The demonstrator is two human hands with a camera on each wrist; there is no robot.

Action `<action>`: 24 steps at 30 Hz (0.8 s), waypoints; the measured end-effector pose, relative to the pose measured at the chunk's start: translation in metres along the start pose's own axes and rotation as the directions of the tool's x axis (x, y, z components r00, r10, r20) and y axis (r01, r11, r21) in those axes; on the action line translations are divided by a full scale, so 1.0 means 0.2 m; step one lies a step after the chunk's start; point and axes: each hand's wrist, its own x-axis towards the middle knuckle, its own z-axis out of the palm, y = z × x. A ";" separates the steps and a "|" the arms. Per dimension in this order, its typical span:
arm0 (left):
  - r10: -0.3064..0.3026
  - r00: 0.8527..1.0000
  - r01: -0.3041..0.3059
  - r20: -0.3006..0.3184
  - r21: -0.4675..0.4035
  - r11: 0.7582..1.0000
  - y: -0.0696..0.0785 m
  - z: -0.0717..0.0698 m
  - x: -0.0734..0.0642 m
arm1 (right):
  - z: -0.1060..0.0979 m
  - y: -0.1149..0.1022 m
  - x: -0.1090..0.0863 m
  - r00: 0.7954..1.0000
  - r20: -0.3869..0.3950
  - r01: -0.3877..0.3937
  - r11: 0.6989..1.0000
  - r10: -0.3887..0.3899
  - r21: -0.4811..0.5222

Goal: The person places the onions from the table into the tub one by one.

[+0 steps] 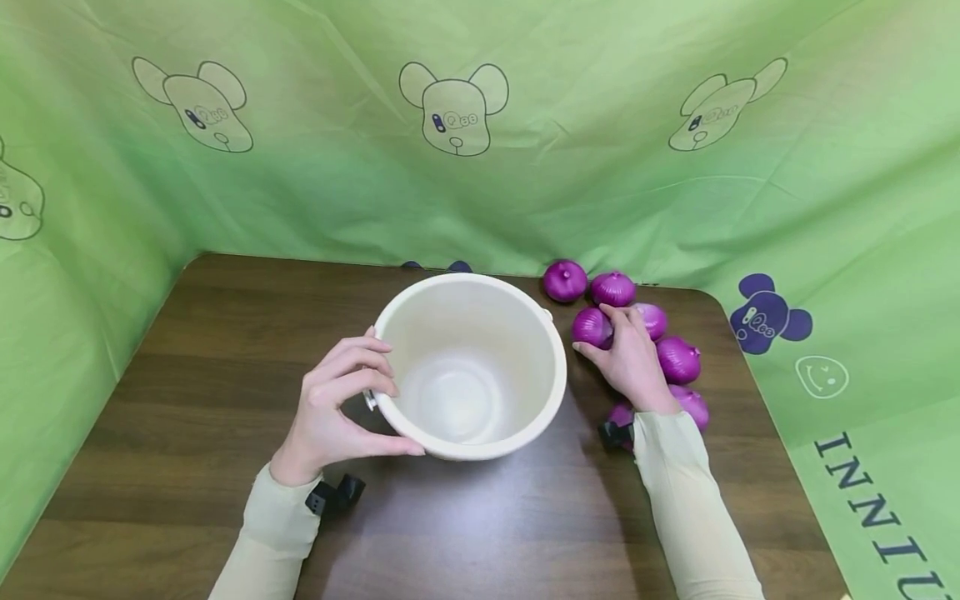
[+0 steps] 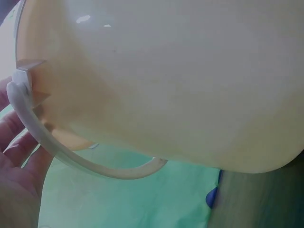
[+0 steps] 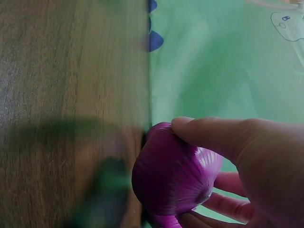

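A white bucket (image 1: 468,367) with its mouth facing up is in the middle of the head view. My left hand (image 1: 341,408) grips its left rim, fingers over the edge inside and thumb along the outside front. In the left wrist view the bucket's curved handle (image 2: 95,168) hangs beside the fingers, below the bucket wall (image 2: 180,85). To the right of the bucket, my right hand (image 1: 626,358) holds a purple onion (image 1: 591,327) between thumb and fingers. The right wrist view shows this onion (image 3: 171,175) from close up, with the thumb on its top side.
Several more purple onions (image 1: 565,281) lie at the right rear of the brown wooden table (image 1: 247,375), around and beneath my right hand and wrist. A green printed cloth (image 1: 322,183) hangs behind and at both sides of the table. The bucket's inside bottom shows nothing in it.
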 end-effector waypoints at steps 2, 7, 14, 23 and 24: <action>0.007 1.000 -0.007 0.006 -0.002 1.000 0.00 0.01 -0.01 | 0.00 0.00 0.00 1.000 0.001 0.002 1.000 -0.002 0.000; 0.027 1.000 -0.027 0.011 -0.002 1.000 -0.01 0.01 -0.02 | 0.00 0.00 0.00 1.000 0.004 0.002 1.000 -0.002 -0.003; 0.044 0.999 -0.044 -0.011 0.007 0.999 0.00 0.02 -0.01 | 0.01 0.01 0.00 1.000 0.004 0.002 1.000 -0.002 0.008; 0.115 0.992 -0.111 -0.042 0.081 0.990 0.03 0.00 0.03 | 0.01 0.01 -0.01 1.000 0.005 0.001 1.000 -0.001 0.008; 0.124 0.992 -0.120 -0.037 0.093 0.988 0.03 0.00 0.04 | 0.01 0.01 -0.01 1.000 0.005 0.003 1.000 -0.003 0.008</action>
